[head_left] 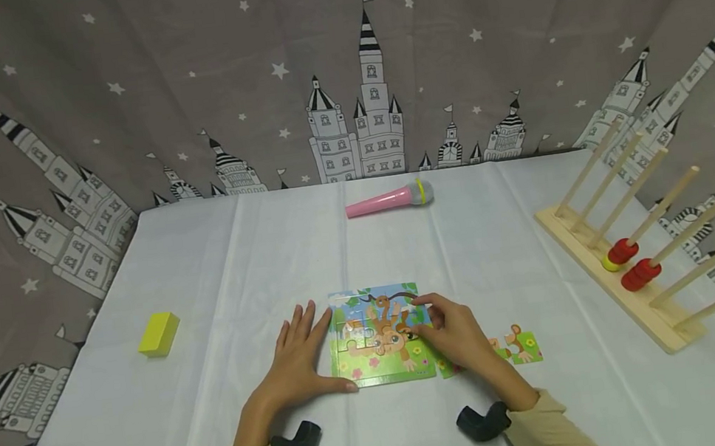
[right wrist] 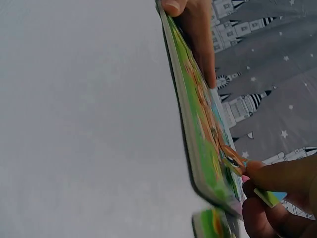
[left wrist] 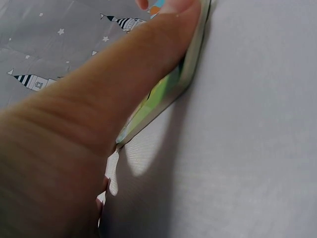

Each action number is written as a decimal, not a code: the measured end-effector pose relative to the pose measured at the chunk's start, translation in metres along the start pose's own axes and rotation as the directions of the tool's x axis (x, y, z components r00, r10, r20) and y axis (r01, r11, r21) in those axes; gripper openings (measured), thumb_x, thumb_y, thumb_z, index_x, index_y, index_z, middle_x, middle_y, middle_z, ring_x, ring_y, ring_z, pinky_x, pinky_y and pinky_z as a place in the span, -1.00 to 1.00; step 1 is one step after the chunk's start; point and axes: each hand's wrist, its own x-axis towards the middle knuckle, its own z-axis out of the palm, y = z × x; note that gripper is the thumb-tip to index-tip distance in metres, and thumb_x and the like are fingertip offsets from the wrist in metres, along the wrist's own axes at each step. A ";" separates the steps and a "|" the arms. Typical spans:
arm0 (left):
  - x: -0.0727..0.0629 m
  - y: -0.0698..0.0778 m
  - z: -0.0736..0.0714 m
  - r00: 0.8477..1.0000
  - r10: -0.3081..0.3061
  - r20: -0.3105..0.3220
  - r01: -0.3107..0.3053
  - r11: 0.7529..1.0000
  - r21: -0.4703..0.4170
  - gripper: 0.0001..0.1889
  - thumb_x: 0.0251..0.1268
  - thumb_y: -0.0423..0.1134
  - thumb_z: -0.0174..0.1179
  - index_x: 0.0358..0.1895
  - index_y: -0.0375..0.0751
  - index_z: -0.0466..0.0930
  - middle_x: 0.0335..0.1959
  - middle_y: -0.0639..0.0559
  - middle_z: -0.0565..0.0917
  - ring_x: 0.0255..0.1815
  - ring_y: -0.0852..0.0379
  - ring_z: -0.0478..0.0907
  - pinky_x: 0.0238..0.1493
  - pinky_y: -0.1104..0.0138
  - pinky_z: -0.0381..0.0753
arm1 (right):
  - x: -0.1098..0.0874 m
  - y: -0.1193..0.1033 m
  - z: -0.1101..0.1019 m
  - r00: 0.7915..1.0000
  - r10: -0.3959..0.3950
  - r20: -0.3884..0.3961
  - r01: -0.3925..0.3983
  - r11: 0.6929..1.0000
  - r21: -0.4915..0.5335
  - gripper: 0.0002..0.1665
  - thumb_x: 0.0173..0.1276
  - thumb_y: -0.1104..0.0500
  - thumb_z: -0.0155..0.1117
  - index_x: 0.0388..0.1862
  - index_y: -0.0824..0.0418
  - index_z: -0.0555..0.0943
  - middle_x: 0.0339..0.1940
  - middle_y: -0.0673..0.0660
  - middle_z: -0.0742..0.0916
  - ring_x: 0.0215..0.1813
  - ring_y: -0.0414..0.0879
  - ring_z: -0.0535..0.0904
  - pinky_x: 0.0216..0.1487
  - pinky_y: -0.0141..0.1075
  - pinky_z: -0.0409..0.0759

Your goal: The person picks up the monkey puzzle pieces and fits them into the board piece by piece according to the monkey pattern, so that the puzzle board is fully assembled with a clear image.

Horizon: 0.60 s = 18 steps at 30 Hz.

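A jigsaw puzzle board [head_left: 386, 378] with a monkey picture lies on the white cloth between the two hands. Beside its left edge the left hand [head_left: 297, 364] is spread flat, fingers straight, its thumb [left wrist: 163, 37] on the near left corner. The right hand [head_left: 457, 333] pinches a puzzle piece [right wrist: 233, 161] between thumb and fingers, over the right side of the board. That piece is tilted up, showing part of an eye. Loose puzzle pieces [head_left: 527, 346] lie right of the board, some partly hidden under the right hand and wrist.
A pink toy microphone [head_left: 384, 201] lies at the back of the table. At the right stands a wooden peg rack [head_left: 620, 287] with red and yellow rings on two pegs. A yellow block [head_left: 159, 335] sits at the left. Behind hangs a grey castle-print curtain [head_left: 177, 66].
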 end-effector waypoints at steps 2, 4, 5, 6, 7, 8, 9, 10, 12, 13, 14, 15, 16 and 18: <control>0.000 0.000 0.000 1.000 -0.001 0.000 0.001 1.000 0.000 0.28 -0.50 0.35 0.39 0.42 -0.12 -0.03 0.47 -0.20 -0.15 0.48 -0.20 -0.31 0.41 -0.09 -0.30 | 0.002 -0.002 0.004 1.000 0.005 0.004 -0.005 1.000 0.019 -0.56 0.00 0.21 0.42 -0.06 0.12 0.60 -0.64 -0.02 0.50 -0.62 -0.31 0.27 -0.61 -0.50 0.25; 0.001 0.000 0.000 1.000 -0.001 0.001 0.001 1.000 0.000 0.28 -0.51 0.34 0.39 0.42 -0.12 -0.03 0.47 -0.19 -0.15 0.48 -0.20 -0.32 0.41 -0.09 -0.30 | 0.003 -0.003 0.007 1.000 0.017 0.009 -0.018 0.999 0.042 -0.54 0.00 0.21 0.42 -0.05 0.13 0.59 -0.62 -0.01 0.53 -0.61 -0.31 0.30 -0.60 -0.51 0.27; 0.001 0.000 0.000 1.000 -0.001 0.001 0.001 1.000 0.000 0.28 -0.51 0.34 0.39 0.42 -0.12 -0.03 0.47 -0.19 -0.15 0.48 -0.20 -0.32 0.41 -0.09 -0.30 | 0.004 -0.004 0.008 1.000 0.024 0.011 -0.025 0.998 0.055 -0.54 0.00 0.21 0.42 -0.05 0.14 0.59 -0.60 0.00 0.53 -0.61 -0.31 0.31 -0.61 -0.51 0.27; 0.001 0.000 0.001 1.000 -0.002 0.003 0.002 1.000 -0.001 0.28 -0.51 0.35 0.39 0.42 -0.12 -0.03 0.47 -0.19 -0.15 0.48 -0.20 -0.32 0.41 -0.08 -0.31 | 0.004 -0.005 0.009 0.999 0.032 0.015 -0.033 0.997 0.066 -0.54 0.00 0.21 0.42 -0.05 0.14 0.59 -0.59 0.01 0.54 -0.61 -0.30 0.32 -0.62 -0.51 0.28; 0.002 0.000 0.001 1.000 -0.002 0.005 0.002 1.000 -0.001 0.28 -0.51 0.35 0.39 0.42 -0.12 -0.03 0.47 -0.19 -0.15 0.48 -0.20 -0.32 0.41 -0.08 -0.31 | 0.004 -0.006 0.010 0.999 0.040 0.020 -0.041 0.997 0.073 -0.54 0.00 0.20 0.42 -0.05 0.15 0.59 -0.58 0.01 0.55 -0.62 -0.30 0.32 -0.62 -0.50 0.28; 0.002 0.000 0.001 1.000 -0.002 0.006 0.002 1.000 -0.001 0.28 -0.51 0.35 0.39 0.42 -0.12 -0.03 0.47 -0.19 -0.16 0.48 -0.20 -0.32 0.41 -0.08 -0.31 | 0.004 -0.006 0.010 0.999 0.048 0.025 -0.050 0.995 0.081 -0.54 0.00 0.20 0.42 -0.05 0.16 0.59 -0.57 0.02 0.56 -0.63 -0.30 0.32 -0.63 -0.50 0.28; 0.002 0.000 0.001 1.000 -0.002 0.007 0.002 1.000 -0.001 0.28 -0.50 0.35 0.39 0.42 -0.12 -0.03 0.47 -0.19 -0.16 0.48 -0.20 -0.32 0.41 -0.09 -0.31 | 0.005 -0.007 0.011 0.998 0.055 0.031 -0.057 0.995 0.084 -0.53 0.00 0.20 0.43 -0.05 0.16 0.58 -0.57 0.02 0.56 -0.64 -0.29 0.32 -0.65 -0.50 0.28; 0.002 0.000 0.001 1.000 -0.001 0.008 0.001 1.000 0.001 0.28 -0.50 0.35 0.38 0.42 -0.11 -0.03 0.47 -0.19 -0.16 0.48 -0.20 -0.32 0.41 -0.09 -0.31 | 0.005 -0.008 0.012 0.997 0.060 0.037 -0.063 0.994 0.086 -0.53 0.00 0.19 0.42 -0.04 0.16 0.58 -0.56 0.03 0.56 -0.64 -0.29 0.32 -0.66 -0.49 0.28; 0.002 0.000 0.001 1.000 0.000 0.006 0.000 1.000 0.006 0.27 -0.50 0.35 0.38 0.42 -0.12 -0.03 0.47 -0.20 -0.15 0.48 -0.20 -0.32 0.41 -0.09 -0.30 | 0.005 -0.008 0.013 0.997 0.069 0.047 -0.072 0.994 0.085 -0.53 0.00 0.19 0.42 -0.04 0.18 0.58 -0.55 0.04 0.57 -0.66 -0.30 0.32 -0.68 -0.49 0.28; 0.002 0.000 0.001 1.000 0.001 0.005 -0.001 1.000 0.008 0.27 -0.50 0.35 0.38 0.42 -0.12 -0.03 0.47 -0.20 -0.15 0.48 -0.20 -0.32 0.41 -0.09 -0.30 | 0.005 -0.009 0.013 0.996 0.068 0.051 -0.072 0.994 0.080 -0.53 0.01 0.19 0.42 -0.04 0.18 0.58 -0.54 0.04 0.57 -0.67 -0.30 0.31 -0.70 -0.48 0.28; 0.003 0.000 0.002 1.000 0.001 0.005 -0.001 1.000 0.008 0.27 -0.50 0.35 0.38 0.42 -0.12 -0.03 0.47 -0.20 -0.15 0.48 -0.20 -0.32 0.41 -0.09 -0.30 | 0.005 -0.009 0.014 0.996 0.068 0.055 -0.072 0.994 0.077 -0.54 0.01 0.19 0.42 -0.04 0.18 0.58 -0.52 0.05 0.57 -0.68 -0.30 0.31 -0.71 -0.48 0.28; 0.003 0.000 0.002 1.000 0.002 0.004 -0.002 1.000 0.010 0.27 -0.50 0.35 0.38 0.42 -0.12 -0.02 0.47 -0.20 -0.15 0.48 -0.20 -0.32 0.41 -0.09 -0.30 | 0.005 -0.008 0.014 0.996 0.067 0.057 -0.071 0.995 0.069 -0.54 0.02 0.19 0.41 -0.04 0.19 0.58 -0.51 0.06 0.57 -0.68 -0.30 0.31 -0.72 -0.48 0.28; 0.003 0.000 0.002 1.000 0.002 0.004 -0.002 1.000 0.012 0.27 -0.50 0.35 0.38 0.42 -0.12 -0.02 0.47 -0.20 -0.15 0.48 -0.20 -0.32 0.41 -0.09 -0.30 | 0.005 -0.008 0.015 0.996 0.066 0.057 -0.069 0.996 0.064 -0.54 0.02 0.19 0.41 -0.05 0.19 0.58 -0.49 0.06 0.57 -0.69 -0.30 0.30 -0.73 -0.48 0.28; 0.003 0.000 0.002 1.000 0.002 0.004 -0.002 1.000 0.013 0.27 -0.50 0.36 0.38 0.42 -0.12 -0.03 0.47 -0.19 -0.15 0.48 -0.19 -0.32 0.41 -0.09 -0.29 | 0.006 -0.008 0.016 0.997 0.058 0.056 -0.060 0.997 0.040 -0.54 0.02 0.17 0.42 -0.05 0.19 0.58 -0.45 0.07 0.56 -0.68 -0.29 0.29 -0.72 -0.48 0.27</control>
